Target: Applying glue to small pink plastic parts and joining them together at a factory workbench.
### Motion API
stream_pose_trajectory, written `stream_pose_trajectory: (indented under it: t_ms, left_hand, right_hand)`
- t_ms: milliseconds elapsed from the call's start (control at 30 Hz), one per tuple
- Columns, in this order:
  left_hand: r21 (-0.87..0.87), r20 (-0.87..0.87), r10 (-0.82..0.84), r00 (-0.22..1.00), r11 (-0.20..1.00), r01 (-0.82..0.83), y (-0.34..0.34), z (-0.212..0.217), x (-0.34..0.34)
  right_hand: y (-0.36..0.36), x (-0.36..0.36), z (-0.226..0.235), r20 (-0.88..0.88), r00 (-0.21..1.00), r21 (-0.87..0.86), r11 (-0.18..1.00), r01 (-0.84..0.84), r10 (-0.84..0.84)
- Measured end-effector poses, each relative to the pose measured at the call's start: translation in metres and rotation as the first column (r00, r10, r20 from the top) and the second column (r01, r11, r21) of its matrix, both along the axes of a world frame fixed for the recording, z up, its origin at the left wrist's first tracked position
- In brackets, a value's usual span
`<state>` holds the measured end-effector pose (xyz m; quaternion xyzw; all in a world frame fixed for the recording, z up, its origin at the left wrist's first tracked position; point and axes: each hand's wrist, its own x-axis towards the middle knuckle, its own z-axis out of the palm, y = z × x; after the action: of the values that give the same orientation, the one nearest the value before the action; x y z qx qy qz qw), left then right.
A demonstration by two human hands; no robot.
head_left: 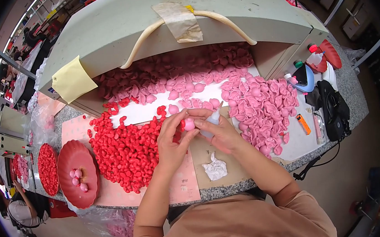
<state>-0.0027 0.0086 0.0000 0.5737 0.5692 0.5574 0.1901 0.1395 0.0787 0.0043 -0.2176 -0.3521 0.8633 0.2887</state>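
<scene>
Ball [189, 124], pink with a red piece [183, 124] at its left, held between two bare hands above a crowded tabletop [355, 98].
The left hand [171, 134] has its grip narrowed on the ball with thumb and fingertips; the right hand [223, 136] has its grip curled around a whitish bottle [215, 117], its pointed nozzle tilted up and away; whether the right fingertips touch the ball too, I cannot tell. Just left of the hands spreads a heap of red pieces [127, 152]; to the right lies a pile of pink petal-like pieces [262, 107]. Nearer the body sits crumpled white paper [215, 167], and at far left a red scalloped dish [80, 195] holds several pink balls [75, 178].
</scene>
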Motion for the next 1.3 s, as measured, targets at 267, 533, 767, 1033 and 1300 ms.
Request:
stream_pose_trajectory:
  t_ms: [267, 533, 767, 1033, 1300]
  left_hand:
    - [0.048, 0.007, 0.008, 1.000, 0.999, -0.008, 0.001, -0.008, 0.000]
    - [-0.004, 0.289, -0.078, 0.954, 0.997, 0.083, 0.001, -0.010, 0.006]
    - [0.011, 0.225, -0.053, 0.973, 0.999, 0.052, 0.000, -0.007, 0.006]
    - [0.051, 0.216, -0.097, 0.972, 0.995, 0.088, 0.000, -0.009, 0.004]
    - [0.029, 0.614, -0.138, 0.777, 0.988, 0.153, 0.001, -0.006, 0.001]
  right_hand:
    - [0.002, -0.001, -0.005, 0.015, 0.996, 0.187, 0.979, 0.084, -0.088]
    - [0.003, 0.000, -0.001, 0.082, 0.989, 0.044, 0.992, 0.118, -0.122]
    - [0.002, 0.000, -0.007, 0.110, 0.991, 0.095, 0.993, 0.071, -0.081]
    - [-0.002, -0.002, -0.004, 0.074, 0.981, 0.364, 0.921, 0.139, -0.177]
    - [-0.002, -0.003, -0.004, 0.089, 0.963, 0.549, 0.820, 0.165, -0.254]
